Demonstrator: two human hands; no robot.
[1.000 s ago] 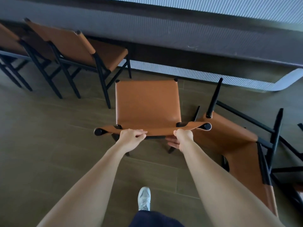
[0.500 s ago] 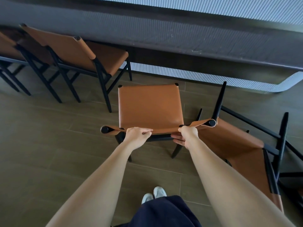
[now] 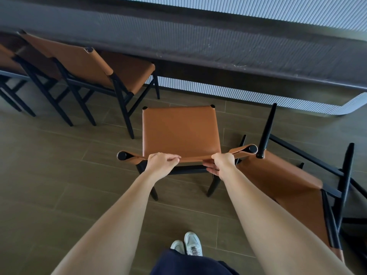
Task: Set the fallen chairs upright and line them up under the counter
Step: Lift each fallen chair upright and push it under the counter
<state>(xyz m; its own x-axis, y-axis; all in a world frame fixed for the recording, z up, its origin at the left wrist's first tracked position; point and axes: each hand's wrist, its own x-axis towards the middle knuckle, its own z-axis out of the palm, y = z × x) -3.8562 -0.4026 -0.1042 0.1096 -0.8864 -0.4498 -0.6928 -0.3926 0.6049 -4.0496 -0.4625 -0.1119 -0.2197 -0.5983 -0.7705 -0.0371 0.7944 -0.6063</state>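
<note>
Hands grip the top edge of a chair's backrest, seen from above through a head-worn camera. The upright chair with a tan leather seat and black frame (image 3: 180,130) stands on the brown tiled floor (image 3: 49,165) directly ahead of the person, facing the dark ribbed counter (image 3: 198,42). The left hand (image 3: 161,165) closes over the leather band of the backrest left of centre, fingers curled over its top. The right hand (image 3: 221,163) clamps the same band right of centre, fingers wrapped beneath it.

Compared with half a second ago, the chair sits a little closer to the counter, though its seat is not yet beneath the overhang. The person's white shoes (image 3: 188,245) stand together behind it, where a second ago only one showed, stepping forward.

To the left, a matching tan chair (image 3: 111,70) stands upright with its seat partly tucked beneath the counter, and part of another tan chair (image 3: 10,62) shows at the left edge, also upright. To the right, a fallen tan chair (image 3: 288,181) lies on its side on the floor, black legs pointing up and away, close beside the held chair's right backrest post. It has not moved between pictures. Dark navy clothing (image 3: 188,263) fills the bottom centre.
</note>
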